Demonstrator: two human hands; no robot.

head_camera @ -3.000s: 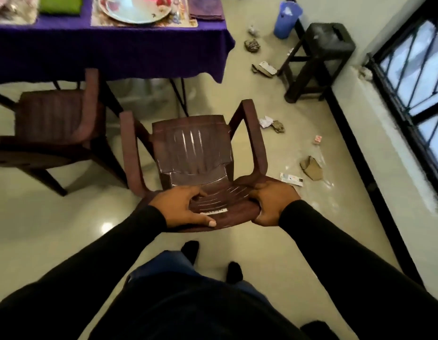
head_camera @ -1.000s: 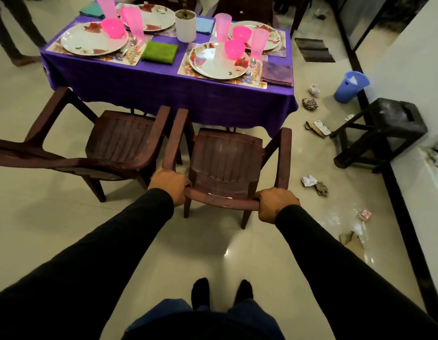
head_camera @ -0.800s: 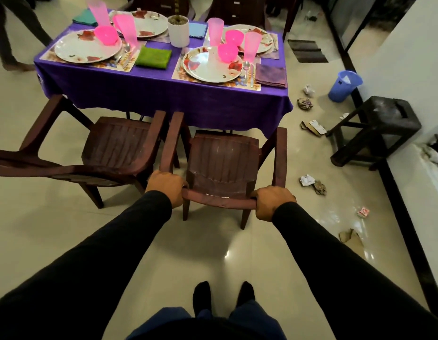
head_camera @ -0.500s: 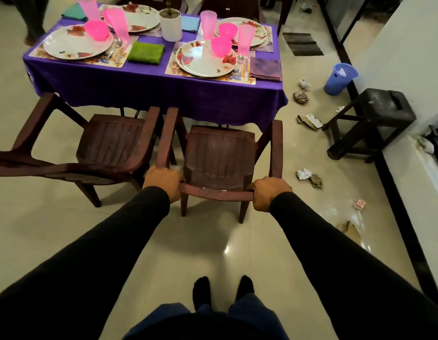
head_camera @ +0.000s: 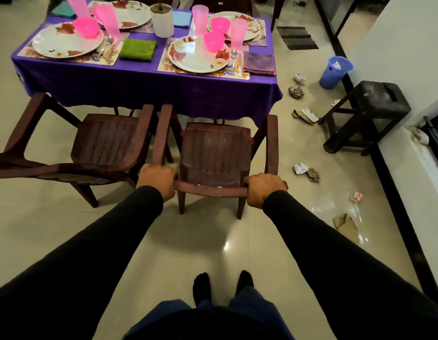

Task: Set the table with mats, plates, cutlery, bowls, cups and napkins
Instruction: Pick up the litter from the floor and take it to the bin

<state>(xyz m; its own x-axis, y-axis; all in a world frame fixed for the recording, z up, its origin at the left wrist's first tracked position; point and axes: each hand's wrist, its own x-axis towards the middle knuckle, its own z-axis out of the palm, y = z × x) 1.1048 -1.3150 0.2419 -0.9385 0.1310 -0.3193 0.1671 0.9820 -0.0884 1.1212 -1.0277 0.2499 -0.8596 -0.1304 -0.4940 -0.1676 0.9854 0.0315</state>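
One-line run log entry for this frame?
stage: seating | left hand: grips chair backrest | right hand: grips backrest | table: set

Purple tablecloth (head_camera: 149, 87); white plates (head_camera: 199, 57) with red flowers; pink cups (head_camera: 238, 30) and bowls (head_camera: 214, 42); green napkin (head_camera: 137, 49); dark brown chairs (head_camera: 214, 153); blue bin (head_camera: 334, 71).

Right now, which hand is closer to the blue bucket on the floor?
Right. The right hand grips the chair's back on the bucket's side; the left hand grips the far end.
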